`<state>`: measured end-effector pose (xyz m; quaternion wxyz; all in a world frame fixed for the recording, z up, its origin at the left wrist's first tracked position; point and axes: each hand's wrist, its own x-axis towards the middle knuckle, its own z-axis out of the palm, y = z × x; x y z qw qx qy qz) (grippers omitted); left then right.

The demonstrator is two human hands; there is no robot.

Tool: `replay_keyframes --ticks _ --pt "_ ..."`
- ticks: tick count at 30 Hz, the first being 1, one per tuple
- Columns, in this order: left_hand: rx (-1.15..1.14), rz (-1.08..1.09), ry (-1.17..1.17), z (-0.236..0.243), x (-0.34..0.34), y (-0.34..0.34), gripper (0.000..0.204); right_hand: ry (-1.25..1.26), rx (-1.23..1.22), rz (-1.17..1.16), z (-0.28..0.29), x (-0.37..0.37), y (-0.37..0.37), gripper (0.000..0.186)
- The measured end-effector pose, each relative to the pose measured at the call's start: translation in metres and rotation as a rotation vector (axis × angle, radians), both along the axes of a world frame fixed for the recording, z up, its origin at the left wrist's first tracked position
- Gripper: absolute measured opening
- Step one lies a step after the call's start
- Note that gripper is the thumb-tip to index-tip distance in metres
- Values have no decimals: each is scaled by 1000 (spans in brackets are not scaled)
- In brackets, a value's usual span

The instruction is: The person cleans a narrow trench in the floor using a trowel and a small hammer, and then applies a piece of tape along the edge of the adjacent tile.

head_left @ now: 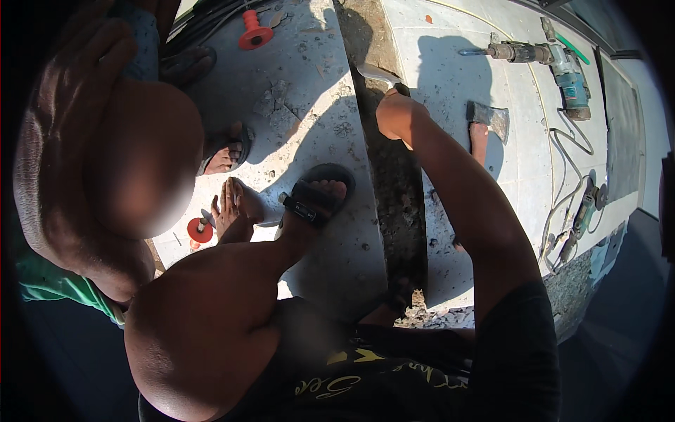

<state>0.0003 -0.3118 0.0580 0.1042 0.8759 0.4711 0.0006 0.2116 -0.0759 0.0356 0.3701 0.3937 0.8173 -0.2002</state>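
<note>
My right hand [402, 117] is closed round the handle of a small trowel [380, 74], whose silvery blade reaches over the narrow dark trench [394, 183] cut through the tiled slab. My left hand does not show. My sandalled foot [327, 193] stands on the slab left of the trench. At the left a co-worker crouches beside me. A bare hand [232, 207], apparently the co-worker's, rests on the slab with its fingers spread; my bent knee hides its arm. Close by it is a chisel with a round red guard [200, 229].
Right of the trench lies a hatchet [490, 123]. Farther right are a demolition hammer [548, 62] with its bit fitted and an angle grinder [585, 214], with cords [566, 151] across the tiles. Another red-guarded chisel [254, 32] lies at the far left. Rubble [436, 316] sits near my feet.
</note>
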Motion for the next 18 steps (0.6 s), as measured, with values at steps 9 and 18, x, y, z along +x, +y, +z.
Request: replay_keyframes --ticks 9,18 --pt "1 -16 39 1 2 -1 42 -61 -392 -363 150 95 -213 39" --pt "1 -34 1 2 -7 -5 43 184 -150 -574 194 167 -180 39"
